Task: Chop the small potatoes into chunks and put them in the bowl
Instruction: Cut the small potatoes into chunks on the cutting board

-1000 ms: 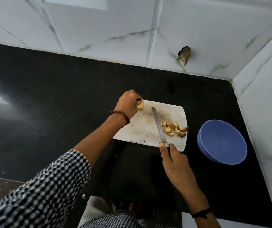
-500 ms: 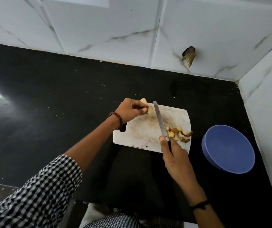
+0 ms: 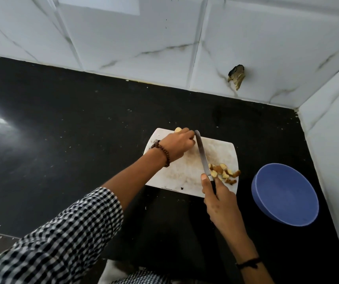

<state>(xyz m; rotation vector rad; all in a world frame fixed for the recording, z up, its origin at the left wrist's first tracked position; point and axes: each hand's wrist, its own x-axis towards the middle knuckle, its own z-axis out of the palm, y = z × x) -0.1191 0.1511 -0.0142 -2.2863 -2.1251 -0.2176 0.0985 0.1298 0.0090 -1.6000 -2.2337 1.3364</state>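
A white cutting board (image 3: 185, 171) lies on the black counter. My left hand (image 3: 176, 145) rests on its far left part, fingers closed over a potato piece that is mostly hidden; another yellow piece (image 3: 177, 130) peeks out beyond the knuckles. My right hand (image 3: 219, 199) grips the handle of a knife (image 3: 202, 154), whose blade lies across the board right beside my left fingertips. A heap of several potato chunks (image 3: 224, 173) sits at the board's right edge. The blue bowl (image 3: 285, 194) stands to the right and looks empty.
The black counter (image 3: 72, 140) stretches far to the left. White marbled tile walls close the back and the right side, forming a corner behind the bowl. A broken hole (image 3: 236, 75) marks the back wall.
My left hand has brought the potato piece from the board's far edge in toward the blade. The knife has shifted closer to my left fingers.
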